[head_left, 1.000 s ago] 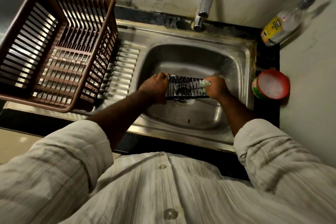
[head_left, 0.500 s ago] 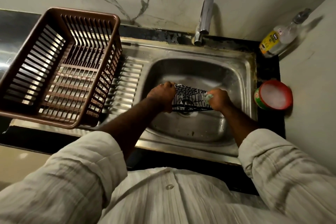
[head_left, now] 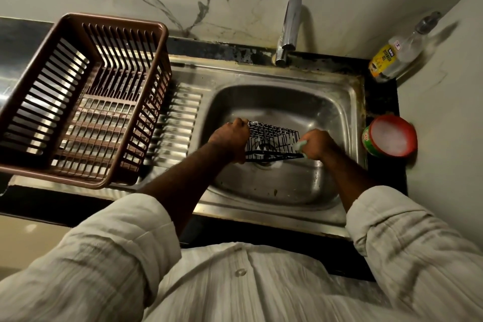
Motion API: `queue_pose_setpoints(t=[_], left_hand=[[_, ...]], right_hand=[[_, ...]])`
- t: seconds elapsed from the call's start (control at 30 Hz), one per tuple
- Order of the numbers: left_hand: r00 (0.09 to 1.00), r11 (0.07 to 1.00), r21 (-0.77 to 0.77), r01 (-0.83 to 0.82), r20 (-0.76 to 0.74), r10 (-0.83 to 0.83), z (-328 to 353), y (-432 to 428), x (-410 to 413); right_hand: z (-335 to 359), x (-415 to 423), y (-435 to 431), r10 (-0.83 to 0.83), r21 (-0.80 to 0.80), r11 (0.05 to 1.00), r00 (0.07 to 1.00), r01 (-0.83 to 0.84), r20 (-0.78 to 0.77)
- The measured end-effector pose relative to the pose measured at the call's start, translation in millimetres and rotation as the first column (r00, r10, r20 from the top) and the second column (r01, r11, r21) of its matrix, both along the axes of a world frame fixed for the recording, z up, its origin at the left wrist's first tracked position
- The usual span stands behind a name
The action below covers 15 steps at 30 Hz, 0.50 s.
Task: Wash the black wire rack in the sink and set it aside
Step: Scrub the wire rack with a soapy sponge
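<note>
Rack [head_left: 274,136] tilted low in sink [head_left: 274,102], clamped at left end in curled left grip [head_left: 230,138]; pale scrubber [head_left: 300,144] pinched in right grip [head_left: 318,144], pressed against right end.

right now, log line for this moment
step: scrubbing | left hand: grips black wire rack | right hand: holds green scrubber against rack | where: steel sink

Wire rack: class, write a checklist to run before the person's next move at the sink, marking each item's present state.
1. Left hand grips rack's left end: ok.
2. Right hand holds scrubber at rack's right end: ok.
3. Rack held over sink: ok.
4. Tap running for rinsing: not ok, no stream visible.
5. Basket stands left of sink: ok.
6. Rack clean: cannot tell.
</note>
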<state>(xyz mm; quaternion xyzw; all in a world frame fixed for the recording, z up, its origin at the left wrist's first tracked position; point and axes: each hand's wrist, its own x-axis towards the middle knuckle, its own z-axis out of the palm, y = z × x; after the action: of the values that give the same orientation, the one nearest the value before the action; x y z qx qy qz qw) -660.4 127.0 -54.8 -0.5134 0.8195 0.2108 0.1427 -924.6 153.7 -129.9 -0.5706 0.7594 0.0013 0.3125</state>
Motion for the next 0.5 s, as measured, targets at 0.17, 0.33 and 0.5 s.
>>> queue_pose_setpoints(t=[0.17, 0.33, 0.5], left_hand=[[1.0, 1.0, -0.007, -0.003, -0.003, 0.003, 0.4, 0.0, -0.3], [1.0, 1.0, -0.003, -0.001, 0.021, 0.001, 0.1, -0.3, 0.4], [0.999, 1.0, -0.009, 0.023, 0.026, -0.022, 0.0, -0.4, 1.5]], right_hand=[[4.2, 8.1, -2.3, -0.193, -0.238, 0.951, 0.98, 0.199, 0.047], [-8.6, 7.9, 10.0, -0.093, -0.168, 0.98, 0.991, 0.108, 0.091], [-6.6, -9.7, 10.5, -0.04, -0.042, 0.998, 0.998, 0.042, 0.052]])
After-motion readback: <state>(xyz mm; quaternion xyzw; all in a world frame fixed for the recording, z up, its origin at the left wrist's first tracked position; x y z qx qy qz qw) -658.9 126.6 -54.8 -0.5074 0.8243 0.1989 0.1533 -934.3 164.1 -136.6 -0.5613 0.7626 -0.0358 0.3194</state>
